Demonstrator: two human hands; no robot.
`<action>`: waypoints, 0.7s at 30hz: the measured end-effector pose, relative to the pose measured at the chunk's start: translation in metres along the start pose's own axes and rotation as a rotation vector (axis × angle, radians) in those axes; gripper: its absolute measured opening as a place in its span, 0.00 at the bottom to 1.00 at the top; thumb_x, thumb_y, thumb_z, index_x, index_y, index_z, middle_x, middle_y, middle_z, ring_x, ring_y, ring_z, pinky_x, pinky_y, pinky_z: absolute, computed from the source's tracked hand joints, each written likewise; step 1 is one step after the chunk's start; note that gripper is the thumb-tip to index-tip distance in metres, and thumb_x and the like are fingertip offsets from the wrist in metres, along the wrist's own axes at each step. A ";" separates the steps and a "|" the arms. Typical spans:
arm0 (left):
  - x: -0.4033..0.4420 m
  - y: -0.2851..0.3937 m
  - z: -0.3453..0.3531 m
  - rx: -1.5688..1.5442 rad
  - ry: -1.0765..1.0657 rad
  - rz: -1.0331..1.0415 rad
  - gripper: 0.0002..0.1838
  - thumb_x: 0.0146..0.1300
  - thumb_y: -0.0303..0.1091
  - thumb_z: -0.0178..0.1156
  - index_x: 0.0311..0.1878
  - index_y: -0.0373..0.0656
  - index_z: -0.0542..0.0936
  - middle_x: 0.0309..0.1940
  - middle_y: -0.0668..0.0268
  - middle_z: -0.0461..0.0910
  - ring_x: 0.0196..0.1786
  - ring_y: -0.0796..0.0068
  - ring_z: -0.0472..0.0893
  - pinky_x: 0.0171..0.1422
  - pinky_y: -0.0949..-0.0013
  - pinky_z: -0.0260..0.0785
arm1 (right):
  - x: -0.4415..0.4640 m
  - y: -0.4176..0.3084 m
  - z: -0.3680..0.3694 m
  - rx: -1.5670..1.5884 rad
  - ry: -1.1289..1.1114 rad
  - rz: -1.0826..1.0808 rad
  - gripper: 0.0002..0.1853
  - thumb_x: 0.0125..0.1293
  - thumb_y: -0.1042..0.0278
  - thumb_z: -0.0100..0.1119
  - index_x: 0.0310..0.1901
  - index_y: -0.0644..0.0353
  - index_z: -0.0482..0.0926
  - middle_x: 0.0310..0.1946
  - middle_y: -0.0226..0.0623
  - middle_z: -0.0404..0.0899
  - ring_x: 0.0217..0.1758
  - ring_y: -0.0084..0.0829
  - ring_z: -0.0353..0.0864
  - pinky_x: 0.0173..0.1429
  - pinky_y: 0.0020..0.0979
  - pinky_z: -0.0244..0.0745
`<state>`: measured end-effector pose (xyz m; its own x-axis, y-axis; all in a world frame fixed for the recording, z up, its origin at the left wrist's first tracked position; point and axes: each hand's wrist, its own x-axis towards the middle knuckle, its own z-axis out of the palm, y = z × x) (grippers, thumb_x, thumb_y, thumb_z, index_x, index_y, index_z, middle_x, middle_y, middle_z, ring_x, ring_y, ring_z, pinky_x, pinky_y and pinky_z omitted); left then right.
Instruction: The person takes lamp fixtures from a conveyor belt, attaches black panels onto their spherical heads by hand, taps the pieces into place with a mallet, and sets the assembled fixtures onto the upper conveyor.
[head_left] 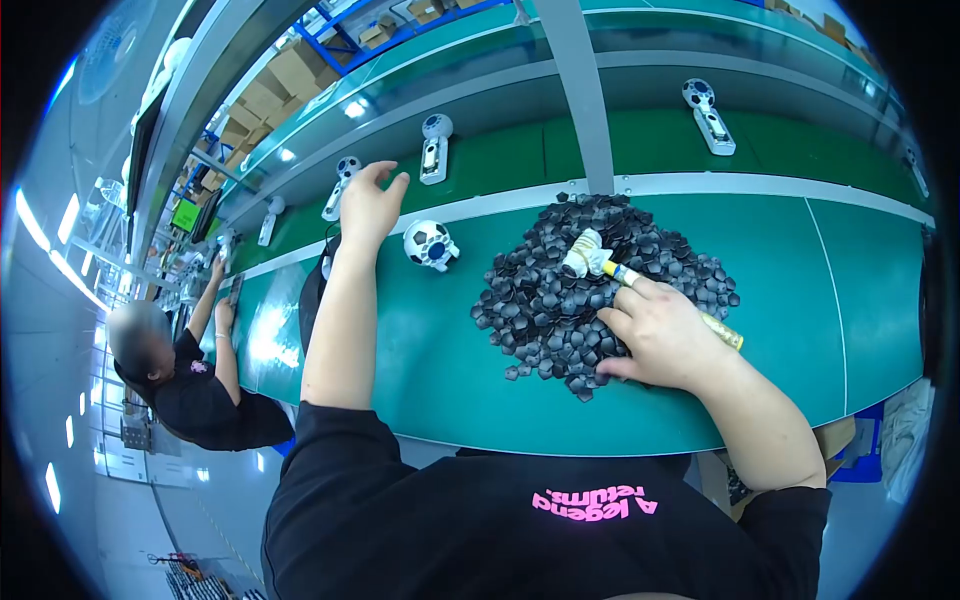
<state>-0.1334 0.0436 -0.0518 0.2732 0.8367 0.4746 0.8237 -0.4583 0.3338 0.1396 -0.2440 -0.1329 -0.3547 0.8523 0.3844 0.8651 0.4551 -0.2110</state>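
Note:
My right hand (665, 335) is over the pile of small black pentagon-like pieces (560, 300). It is closed around the yellow handle of a small mallet (722, 330), whose head is wrapped in whitish material and lies over the heap. The thumb and nearer fingers reach down to the pieces; whether they pinch one is hidden. My left hand (370, 200) is raised at the far side of the bench, fingers apart, beside a white device with a ball-shaped top (347, 168). Close to my left forearm, a white ball with black patches (430, 245) sits on the green table.
More white ball-topped devices (434, 150) (710, 120) lie on the green strip beyond the bench's metal edge. A grey post (580, 90) rises behind the pile. At left, another person (195, 385) works at the same green bench (450, 390). Cardboard boxes (270, 95) stand behind.

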 end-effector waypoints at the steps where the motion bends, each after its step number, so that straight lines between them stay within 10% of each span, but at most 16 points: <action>1: -0.001 -0.003 -0.003 0.043 -0.120 -0.109 0.22 0.62 0.40 0.69 0.57 0.42 0.84 0.49 0.56 0.85 0.51 0.60 0.84 0.59 0.62 0.75 | 0.000 0.000 0.001 0.007 -0.001 -0.013 0.21 0.52 0.51 0.76 0.43 0.57 0.87 0.37 0.36 0.80 0.47 0.41 0.81 0.53 0.40 0.79; 5: -0.028 0.006 -0.005 -0.344 -0.496 -0.285 0.25 0.60 0.44 0.71 0.58 0.44 0.84 0.51 0.54 0.85 0.52 0.59 0.85 0.57 0.60 0.77 | -0.001 0.002 0.003 0.015 -0.018 -0.034 0.15 0.55 0.57 0.74 0.40 0.57 0.87 0.35 0.35 0.79 0.44 0.39 0.81 0.51 0.39 0.79; 9: -0.053 0.021 0.003 0.106 -0.485 0.013 0.27 0.58 0.47 0.72 0.58 0.45 0.84 0.50 0.52 0.86 0.52 0.58 0.85 0.57 0.58 0.77 | -0.002 0.003 0.008 0.032 -0.016 -0.048 0.10 0.57 0.62 0.72 0.37 0.57 0.86 0.33 0.34 0.78 0.41 0.37 0.81 0.48 0.38 0.79; 21: 0.071 -0.017 0.063 0.114 -0.385 -0.232 0.27 0.57 0.51 0.72 0.54 0.42 0.86 0.40 0.53 0.88 0.37 0.60 0.89 0.44 0.61 0.81 | -0.003 0.007 0.013 0.046 0.124 -0.087 0.07 0.57 0.64 0.71 0.33 0.57 0.85 0.28 0.33 0.77 0.36 0.37 0.82 0.44 0.38 0.80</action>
<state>-0.0966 0.1296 -0.0745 0.2219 0.9736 0.0536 0.9285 -0.2277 0.2932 0.1419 -0.2398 -0.1470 -0.3786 0.7718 0.5109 0.8146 0.5399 -0.2118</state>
